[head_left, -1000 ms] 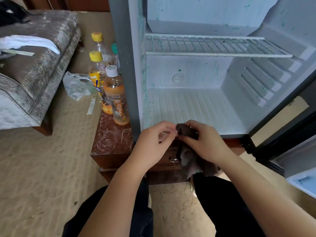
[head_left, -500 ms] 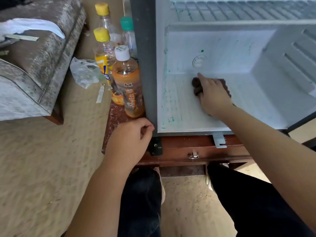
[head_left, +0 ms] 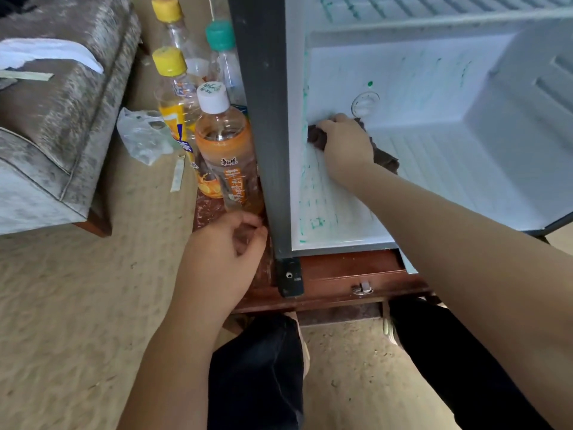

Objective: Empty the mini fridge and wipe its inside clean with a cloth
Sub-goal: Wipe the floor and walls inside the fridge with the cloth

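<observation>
Head view. Mini fridge [head_left: 449, 169] stands open on a wooden cabinet [head_left: 341, 271], nothing stored inside. Wire shelf [head_left: 434, 9] sits in the upper part. Green marks [head_left: 319, 221] streak the left strip of the inside floor and run up the left inner wall; fainter green smears on the back wall. A round fitting [head_left: 365, 102] is on the back wall, low left.

Right hand [head_left: 345, 144] reaches into the fridge, palm down on a dark brown cloth [head_left: 384, 158]. Its fingers are bent over the bunched end and clamp it against the back-left corner of the floor, where floor meets left wall. The rest of the cloth trails out to the right from under the wrist.

Left hand [head_left: 223, 252] is outside, over the cabinet top just beside the fridge's front-left corner. Fingers curled in toward the palm, thumb against them, nothing held. Contact with the cabinet: cannot tell.

Four bottles stand on the cabinet to the left of the fridge:
- white-capped orange tea bottle [head_left: 229, 156], nearest the left hand
- yellow-capped bottle [head_left: 173, 97]
- second yellow-capped bottle [head_left: 173, 23], further back
- teal-capped bottle [head_left: 224, 54], against the fridge side

A crumpled plastic bag [head_left: 142, 135] lies on the carpet [head_left: 62, 305] near a grey sofa [head_left: 62, 97]. Dark trousers [head_left: 257, 367] at bottom.
</observation>
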Tool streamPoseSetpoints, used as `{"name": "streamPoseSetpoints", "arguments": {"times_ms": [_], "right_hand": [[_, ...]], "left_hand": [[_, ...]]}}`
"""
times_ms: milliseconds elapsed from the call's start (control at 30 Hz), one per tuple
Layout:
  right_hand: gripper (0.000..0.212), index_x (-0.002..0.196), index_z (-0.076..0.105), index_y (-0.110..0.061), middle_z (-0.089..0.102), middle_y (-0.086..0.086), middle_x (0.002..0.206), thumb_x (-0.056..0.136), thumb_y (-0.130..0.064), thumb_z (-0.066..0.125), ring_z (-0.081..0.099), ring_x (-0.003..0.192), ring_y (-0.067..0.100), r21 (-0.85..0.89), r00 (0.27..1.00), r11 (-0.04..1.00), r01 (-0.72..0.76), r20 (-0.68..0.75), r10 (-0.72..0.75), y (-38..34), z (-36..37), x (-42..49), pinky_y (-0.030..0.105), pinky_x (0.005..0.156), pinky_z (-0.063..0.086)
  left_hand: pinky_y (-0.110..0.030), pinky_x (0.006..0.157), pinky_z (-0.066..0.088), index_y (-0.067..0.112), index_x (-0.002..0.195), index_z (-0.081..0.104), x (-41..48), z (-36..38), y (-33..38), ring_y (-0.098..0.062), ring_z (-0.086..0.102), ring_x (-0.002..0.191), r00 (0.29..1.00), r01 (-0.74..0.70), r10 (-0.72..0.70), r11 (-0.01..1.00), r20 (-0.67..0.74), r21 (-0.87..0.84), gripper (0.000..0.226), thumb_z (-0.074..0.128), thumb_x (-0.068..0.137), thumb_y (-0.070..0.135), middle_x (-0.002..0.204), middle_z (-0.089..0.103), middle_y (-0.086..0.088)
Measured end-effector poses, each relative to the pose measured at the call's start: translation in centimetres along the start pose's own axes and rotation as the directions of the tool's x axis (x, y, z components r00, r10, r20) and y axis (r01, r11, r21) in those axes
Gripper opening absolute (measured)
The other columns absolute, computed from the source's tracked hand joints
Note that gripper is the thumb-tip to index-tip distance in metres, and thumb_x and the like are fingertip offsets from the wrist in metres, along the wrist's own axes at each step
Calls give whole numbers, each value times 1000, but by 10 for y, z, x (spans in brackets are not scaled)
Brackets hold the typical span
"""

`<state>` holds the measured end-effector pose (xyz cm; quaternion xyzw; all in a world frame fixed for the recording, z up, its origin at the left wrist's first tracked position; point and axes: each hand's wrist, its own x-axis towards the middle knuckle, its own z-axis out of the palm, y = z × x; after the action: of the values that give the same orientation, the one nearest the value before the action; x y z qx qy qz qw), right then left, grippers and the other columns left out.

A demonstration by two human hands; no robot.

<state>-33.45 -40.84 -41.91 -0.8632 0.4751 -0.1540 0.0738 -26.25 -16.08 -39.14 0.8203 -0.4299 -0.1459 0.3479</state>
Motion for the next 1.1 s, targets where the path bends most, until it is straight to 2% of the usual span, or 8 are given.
{"name": "streamPoseSetpoints", "arguments": {"times_ms": [200, 333, 533, 667, 833, 933, 1000, 1100], "right_hand": [[38, 127, 57, -13, 47, 2, 136, 91, -12, 45, 46, 123, 24, 29, 980, 989, 144, 132, -147, -20, 5, -1, 36, 95, 44], [42, 135, 53, -20, 45, 0, 141, 95, -18, 42, 45, 126, 23, 51, 943, 972, 229, 235, -235, -11, -5, -10, 41, 100, 43], [46, 140, 47, -19, 44, 0, 145, 95, -10, 40, 36, 133, 20, 124, 913, 944, 307, 244, -329, -3, -18, -73, 28, 106, 31], [48, 140, 47, -17, 47, 0, 141, 93, -7, 43, 38, 129, 20, 129, 895, 927, 353, 244, -374, -5, -32, -118, 24, 103, 26], [45, 135, 53, -17, 54, 1, 131, 92, -5, 45, 43, 120, 22, 116, 882, 916, 384, 248, -401, -9, -46, -157, 30, 96, 34], [39, 130, 57, -15, 56, 3, 121, 93, -8, 46, 45, 111, 22, 72, 861, 911, 405, 304, -407, -11, -57, -161, 35, 90, 41], [36, 128, 59, -17, 57, 3, 115, 93, -11, 49, 48, 106, 22, 58, 819, 890, 453, 368, -440, -13, -64, -170, 35, 86, 44], [47, 135, 53, -23, 56, 3, 121, 90, -8, 53, 52, 112, 24, 52, 775, 904, 424, 495, -392, -8, -79, -198, 36, 93, 45]], "left_hand": [[-11, 65, 41, 32, 95, 62, -1, 2, 2, -1, 63, 72, 1000, -9, 9, 1000, 29, -4, 9, 59, 91, 25, 75, 67, 12], [-24, 73, 49, 20, 104, 67, 2, 4, 5, -9, 67, 75, 1000, -23, 22, 999, 22, 24, 16, 56, 92, 22, 83, 71, 5], [-34, 73, 52, 19, 106, 66, 1, 2, 13, -17, 66, 77, 999, 18, -20, 998, 29, 60, 18, 56, 92, 21, 80, 71, 0], [-34, 74, 52, 19, 110, 65, -5, -3, 20, -18, 65, 78, 997, 7, -16, 993, 72, 120, 21, 55, 92, 23, 85, 70, 0], [-42, 83, 53, 19, 123, 58, -16, -4, 25, -19, 67, 83, 993, 35, -44, 996, 107, 82, 29, 50, 95, 22, 102, 71, -2], [-43, 86, 52, 17, 129, 54, -24, -4, 28, -20, 67, 84, 993, 47, -53, 997, 105, 61, 34, 47, 96, 18, 105, 70, -3], [-42, 86, 52, 18, 130, 53, -28, -6, 29, -20, 67, 83, 993, 51, -55, 998, 104, 42, 36, 47, 95, 16, 105, 70, -3], [-41, 84, 53, 22, 129, 55, -36, -9, 28, -16, 66, 83, 992, 53, -53, 999, 111, 4, 34, 48, 96, 17, 106, 68, 0]]}}
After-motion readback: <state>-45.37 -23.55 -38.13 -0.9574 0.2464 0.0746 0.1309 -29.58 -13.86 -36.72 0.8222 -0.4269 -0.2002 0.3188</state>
